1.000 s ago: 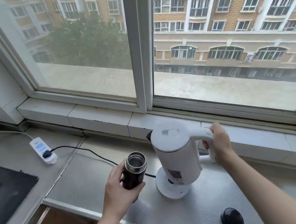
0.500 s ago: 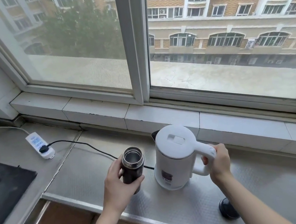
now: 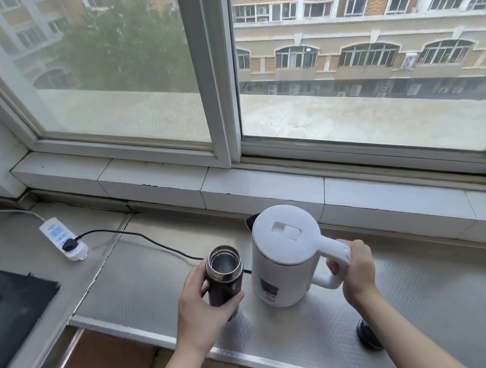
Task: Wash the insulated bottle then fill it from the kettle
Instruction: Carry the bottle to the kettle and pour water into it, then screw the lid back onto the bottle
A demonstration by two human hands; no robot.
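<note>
A dark insulated bottle (image 3: 225,276) with a steel rim stands upright and uncapped on the metal counter (image 3: 441,296), and my left hand (image 3: 205,306) is wrapped around its body. Right beside it stands the white electric kettle (image 3: 284,259), lid closed, spout toward the window. My right hand (image 3: 355,271) grips the kettle's handle. The kettle sits upright over its base, which is hidden beneath it. The bottle's black cap (image 3: 368,335) lies on the counter near the front edge, partly hidden behind my right forearm.
A white power strip (image 3: 62,239) with a black plug lies at the left, its cord (image 3: 149,238) running to the kettle. A black stove (image 3: 2,314) fills the far left. A tiled sill (image 3: 267,186) and the window close the back.
One second ago the kettle was lifted off its round base; it has come down and now stands on the counter. The bottle stayed in my left hand.
</note>
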